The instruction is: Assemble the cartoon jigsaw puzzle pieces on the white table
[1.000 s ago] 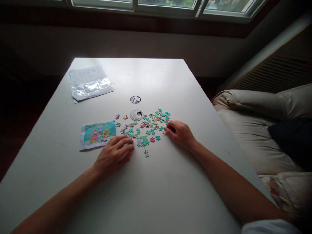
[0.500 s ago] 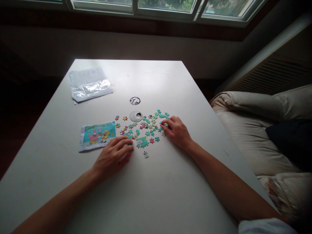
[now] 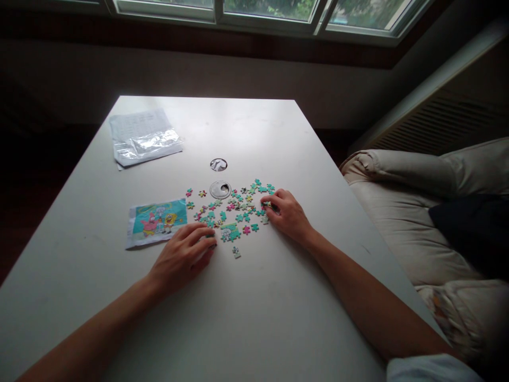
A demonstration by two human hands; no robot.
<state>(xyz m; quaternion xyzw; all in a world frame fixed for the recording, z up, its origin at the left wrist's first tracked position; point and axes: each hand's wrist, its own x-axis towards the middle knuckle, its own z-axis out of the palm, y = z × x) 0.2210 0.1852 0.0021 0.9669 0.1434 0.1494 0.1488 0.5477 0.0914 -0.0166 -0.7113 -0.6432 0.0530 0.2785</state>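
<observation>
My left hand point(image 3: 186, 254) rests on the table with its fingers curled around a puzzle piece, which shows only as a dark green edge at the fingertips. Between thumb and fingers, my right hand point(image 3: 288, 215) pinches a small puzzle piece point(image 3: 268, 204) at the right end of the scattered pieces point(image 3: 240, 202). Several joined pieces form a green patch with a grey-white cartoon face point(image 3: 229, 232), just right of my left fingertips. A pale loose piece point(image 3: 236, 252) lies below this patch, and a pink piece point(image 3: 246, 229) lies to its right.
Left of the pieces lies a cartoon picture packet point(image 3: 157, 223). Papers with a clear plastic sleeve point(image 3: 145, 135) lie at the table's far left. Behind the pieces are a round grey cover point(image 3: 220, 190) and a round hole point(image 3: 218, 165). A cushioned sofa point(image 3: 401, 212) stands to the right.
My right hand has moved slightly left and up into the pieces, and a piece now shows between its fingers. My left hand has stayed in place. The view has shifted slightly.
</observation>
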